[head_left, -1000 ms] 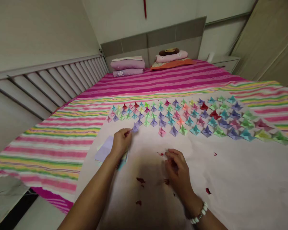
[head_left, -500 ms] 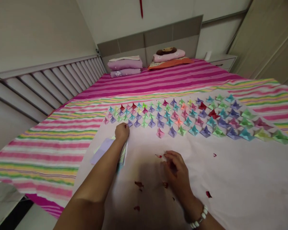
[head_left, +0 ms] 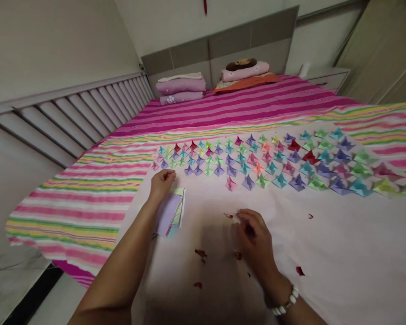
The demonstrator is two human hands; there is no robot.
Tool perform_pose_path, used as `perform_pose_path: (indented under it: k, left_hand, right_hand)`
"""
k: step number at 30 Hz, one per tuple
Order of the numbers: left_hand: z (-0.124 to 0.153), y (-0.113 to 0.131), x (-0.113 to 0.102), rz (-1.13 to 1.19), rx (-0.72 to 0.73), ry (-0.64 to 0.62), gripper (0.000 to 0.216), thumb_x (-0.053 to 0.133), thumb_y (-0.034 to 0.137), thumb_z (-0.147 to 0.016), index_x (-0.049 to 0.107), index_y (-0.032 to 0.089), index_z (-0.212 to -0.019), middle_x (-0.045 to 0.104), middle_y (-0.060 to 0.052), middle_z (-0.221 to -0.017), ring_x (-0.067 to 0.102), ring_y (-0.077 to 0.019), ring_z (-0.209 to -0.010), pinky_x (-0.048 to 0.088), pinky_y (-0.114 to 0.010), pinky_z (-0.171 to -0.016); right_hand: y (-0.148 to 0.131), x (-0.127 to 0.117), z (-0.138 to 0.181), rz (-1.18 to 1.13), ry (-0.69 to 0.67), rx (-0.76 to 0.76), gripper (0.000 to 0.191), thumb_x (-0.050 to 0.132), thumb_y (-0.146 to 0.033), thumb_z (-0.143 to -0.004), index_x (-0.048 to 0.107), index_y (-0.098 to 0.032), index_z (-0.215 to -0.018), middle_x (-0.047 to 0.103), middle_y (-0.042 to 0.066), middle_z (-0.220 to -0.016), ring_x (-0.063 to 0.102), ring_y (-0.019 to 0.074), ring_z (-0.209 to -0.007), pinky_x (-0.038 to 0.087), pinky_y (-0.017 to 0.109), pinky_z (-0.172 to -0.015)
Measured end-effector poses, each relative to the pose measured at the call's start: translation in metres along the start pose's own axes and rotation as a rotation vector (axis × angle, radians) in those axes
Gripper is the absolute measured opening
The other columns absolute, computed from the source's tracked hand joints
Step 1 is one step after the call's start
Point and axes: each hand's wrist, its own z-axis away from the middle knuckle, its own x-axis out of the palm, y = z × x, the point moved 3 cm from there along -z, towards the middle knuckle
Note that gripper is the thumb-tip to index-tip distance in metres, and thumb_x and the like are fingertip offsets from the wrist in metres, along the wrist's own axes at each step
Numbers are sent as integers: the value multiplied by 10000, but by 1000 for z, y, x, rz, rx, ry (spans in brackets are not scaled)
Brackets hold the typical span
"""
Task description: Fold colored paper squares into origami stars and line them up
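Note:
My left hand is at the near left end of the rows of small folded paper boats. Its fingertips are pinched together close to the boats, and whatever may be between them is too small to make out. Below that hand lies a stack of coloured paper sheets, lilac on top, partly covered by my forearm. My right hand rests over the pale sheet, fingers loosely curved and apart from the thumb, with nothing seen in it. A red-and-white scrap lies just beside its fingertips.
Several dark red scraps are scattered on the pale sheet. Striped bedding surrounds it. A slatted rail runs along the left. Folded lilac bedding and a pink pillow sit by the headboard.
My left hand has shifted left along the front row of boats, showing more of the paper stack. My right hand stays almost in place. The view has turned slightly.

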Motion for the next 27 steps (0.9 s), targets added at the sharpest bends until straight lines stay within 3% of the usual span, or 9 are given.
perform_pose_path:
  k: [5, 8, 11, 15, 27]
  left_hand:
    - [60, -26, -33, 30, 9, 26, 382, 596, 432, -745, 681, 137, -971, 714, -114, -1009, 664, -231, -911, 514, -368, -842]
    - [97, -39, -33, -6, 94, 19, 414, 641, 455, -733, 665, 173, -1036, 677, -112, -1132, 602, -257, -1100, 450, -412, -982]
    - [120, -48, -28, -73, 107, -39, 580, 703, 463, -690, 597, 162, -1174, 611, -143, -1256, 549, -285, -1188, 403, -455, -1044]
    - [131, -53, -29, -121, 114, -73, 760, 765, 433, -626, 498, 174, -1289, 509, -150, -1381, 455, -303, -1292, 338, -477, -1097]
    - [135, -47, -42, -193, 30, -207, 675, 646, 429, -736, 485, 139, -1325, 538, -156, -1358, 499, -275, -1257, 388, -395, -1059]
  right_hand:
    - [0, 1, 1, 2, -20, 20, 139, 570, -221, -827, 636, -195, -947, 580, 95, -1034, 547, 147, -656, 481, 303, -557]
    - [-1, 1, 2, 4, -23, 19, 143, 581, -226, -826, 636, -192, -953, 582, 88, -1032, 542, 141, -649, 481, 300, -563]
    - [-1, 1, 3, 13, -25, 18, 143, 589, -233, -824, 638, -189, -951, 584, 80, -1018, 539, 139, -649, 477, 295, -559]
    - [0, 1, 4, 3, -30, 38, 140, 596, -241, -820, 638, -188, -942, 583, 72, -994, 532, 136, -637, 461, 282, -527]
    - [1, 2, 4, 22, -54, 64, 142, 590, -268, -815, 635, -188, -924, 591, 61, -920, 521, 138, -615, 451, 287, -527]
